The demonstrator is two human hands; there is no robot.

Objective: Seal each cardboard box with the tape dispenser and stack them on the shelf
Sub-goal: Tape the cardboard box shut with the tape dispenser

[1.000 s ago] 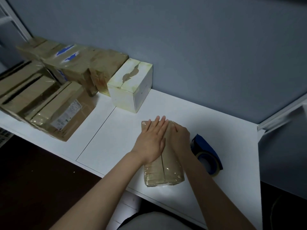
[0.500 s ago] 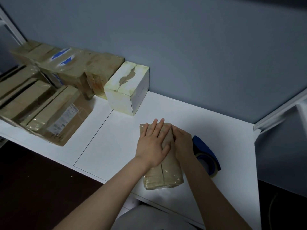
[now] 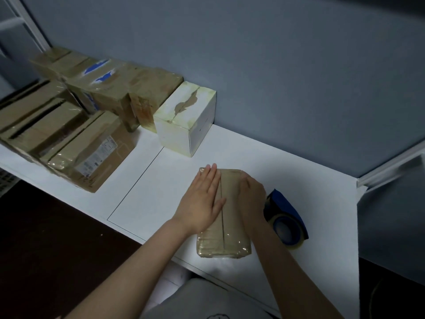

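Note:
A small brown cardboard box [image 3: 226,242] covered in clear tape lies on the white table [image 3: 161,187], near its front edge. My left hand [image 3: 202,201] rests flat on the left half of the box top, fingers straight. My right hand [image 3: 251,199] lies on the right side of the box with its fingers bent over the top edge. A blue tape dispenser [image 3: 286,218] with a roll of tape lies on the table just right of the box, beside my right wrist.
A white box [image 3: 186,118] with a torn top stands against the grey wall. Several taped brown boxes [image 3: 92,143] crowd the table's left part. A white shelf rail [image 3: 391,166] runs at the right. Dark floor lies below the table edge.
My two hands have drawn apart across the box top, uncovering its middle seam. The view has shifted slightly.

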